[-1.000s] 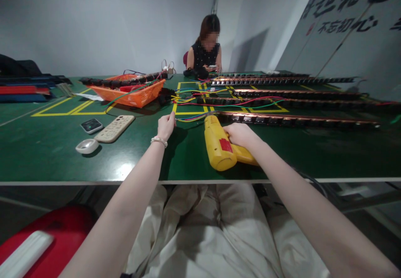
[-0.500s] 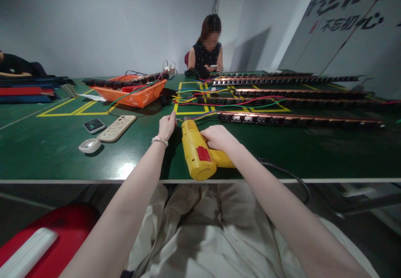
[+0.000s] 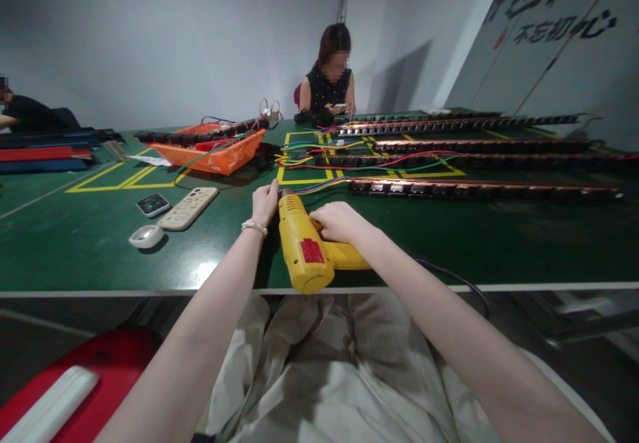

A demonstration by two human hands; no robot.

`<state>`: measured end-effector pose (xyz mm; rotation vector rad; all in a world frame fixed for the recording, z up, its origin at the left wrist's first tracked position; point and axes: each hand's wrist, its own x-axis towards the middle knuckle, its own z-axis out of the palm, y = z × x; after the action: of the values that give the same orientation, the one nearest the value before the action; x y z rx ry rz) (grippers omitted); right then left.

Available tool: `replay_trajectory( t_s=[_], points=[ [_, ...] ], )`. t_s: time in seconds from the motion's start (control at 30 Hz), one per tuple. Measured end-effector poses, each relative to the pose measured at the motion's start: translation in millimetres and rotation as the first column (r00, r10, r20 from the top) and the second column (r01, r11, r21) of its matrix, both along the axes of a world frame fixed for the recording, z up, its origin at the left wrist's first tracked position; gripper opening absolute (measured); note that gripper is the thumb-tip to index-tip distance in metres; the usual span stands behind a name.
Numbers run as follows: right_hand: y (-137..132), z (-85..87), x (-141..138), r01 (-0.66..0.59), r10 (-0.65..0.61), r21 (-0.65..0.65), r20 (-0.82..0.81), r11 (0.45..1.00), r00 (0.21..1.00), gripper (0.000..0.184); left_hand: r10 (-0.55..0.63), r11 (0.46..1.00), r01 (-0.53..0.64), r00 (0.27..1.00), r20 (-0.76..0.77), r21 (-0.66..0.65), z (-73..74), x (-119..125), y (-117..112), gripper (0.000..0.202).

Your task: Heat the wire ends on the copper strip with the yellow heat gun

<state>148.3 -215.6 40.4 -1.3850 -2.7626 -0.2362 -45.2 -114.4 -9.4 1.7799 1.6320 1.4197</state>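
My right hand (image 3: 337, 221) is wrapped round the handle of a yellow heat gun (image 3: 304, 247), whose nozzle points away from me and towards my left hand. The fingers of my left hand (image 3: 264, 202) are closed in a pinch at the ends of thin coloured wires (image 3: 322, 185), just left of the nozzle. Those wires run out of the nearest long strip (image 3: 479, 191), a row of dark and shiny blocks with a copper-coloured edge. The gun hides part of the wires, and the pinched ends are too small to make out.
An orange basket (image 3: 219, 157) with dark strips and wires stands at the back left. Nearer lie a phone in a beige case (image 3: 188, 208), a small dark-screened device (image 3: 153, 205) and a white ring-shaped object (image 3: 146, 236). More strips (image 3: 479, 145) lie behind. A person (image 3: 329, 77) sits opposite.
The heat gun and my right hand have shifted left, bringing the nozzle closer to my left hand. My left hand stays nearly in place, still pinching.
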Motion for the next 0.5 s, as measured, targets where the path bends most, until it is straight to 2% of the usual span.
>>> replay_trajectory(
  t_s=[0.17, 0.3, 0.5],
  points=[
    [0.1, 1.2, 8.3, 0.022, -0.021, -0.029, 0.011, 0.999, 1.000, 0.023, -0.024, 1.000, 0.024, 1.000, -0.006, -0.015, 1.3, 1.0, -3.5, 0.048],
    [2.4, -2.5, 30.8, 0.097, -0.096, -0.037, 0.028, 0.995, 0.995, 0.026, -0.053, 0.999, 0.052, 0.998, -0.041, -0.012, 3.4, 2.5, -7.0, 0.046],
    [6.9, -4.3, 74.3, 0.254, -0.252, -0.062, 0.040, 0.965, 0.967, 0.027, -0.040, 0.987, 0.026, 0.995, -0.087, -0.161, 0.3, 0.7, -3.2, 0.034]
  ],
)
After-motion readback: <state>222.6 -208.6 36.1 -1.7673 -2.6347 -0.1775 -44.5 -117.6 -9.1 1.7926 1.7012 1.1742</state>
